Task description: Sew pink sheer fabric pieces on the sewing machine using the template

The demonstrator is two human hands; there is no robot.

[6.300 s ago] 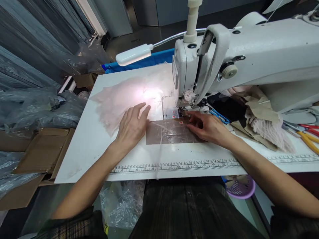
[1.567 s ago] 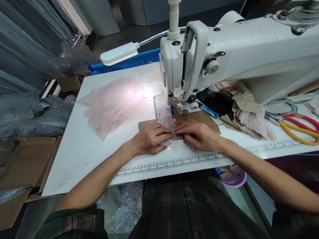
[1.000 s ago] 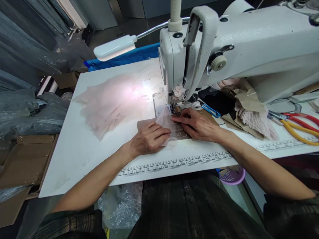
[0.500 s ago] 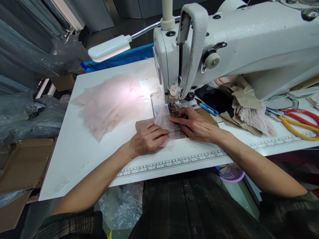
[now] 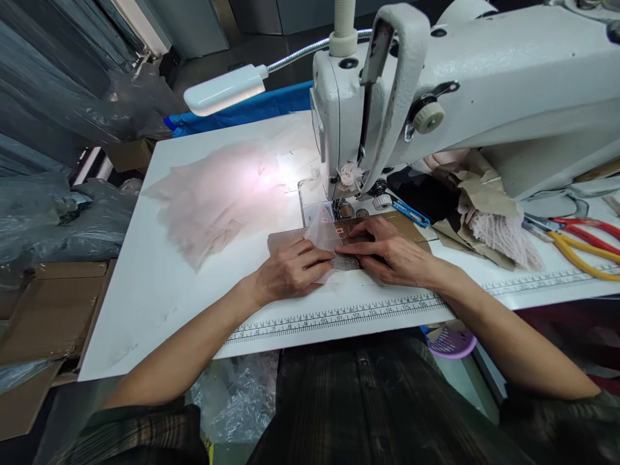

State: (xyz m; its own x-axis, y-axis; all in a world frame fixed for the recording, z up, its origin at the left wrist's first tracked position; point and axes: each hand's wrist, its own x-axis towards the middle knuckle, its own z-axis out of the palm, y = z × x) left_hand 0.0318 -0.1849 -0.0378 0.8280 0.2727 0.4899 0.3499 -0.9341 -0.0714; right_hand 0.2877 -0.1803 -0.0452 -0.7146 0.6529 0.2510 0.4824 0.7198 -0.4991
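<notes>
Folded sheer pale fabric [image 5: 320, 231] lies by the presser foot [image 5: 338, 210] of a white sewing machine [image 5: 334, 123]. My left hand [image 5: 295, 266] is closed on the fabric's near left part, knuckles up and fingers curled. From the right, my right hand [image 5: 390, 252] holds the fabric against the work surface, its index finger reaching toward the left fingertips. Beneath the hands and fabric is a flat brown piece [image 5: 411, 234], partly covered. Small red marks show by the fabric. The right thumb's grip is partly hidden.
A pale pink tulle heap [image 5: 208, 206] lies on the white table [image 5: 130, 310], left of the machine. Blue thread snips [image 5: 411, 212], brown paper [image 5: 484, 187] and scissors with yellow and red handles [image 5: 571, 242] are to the right. A lamp [image 5: 225, 90] hangs above the tulle.
The view has shifted slightly, so the machine appears farther right. My right index finger has slid nearer the table's front edge, uncovering a red mark. Both hands stay at the fabric.
</notes>
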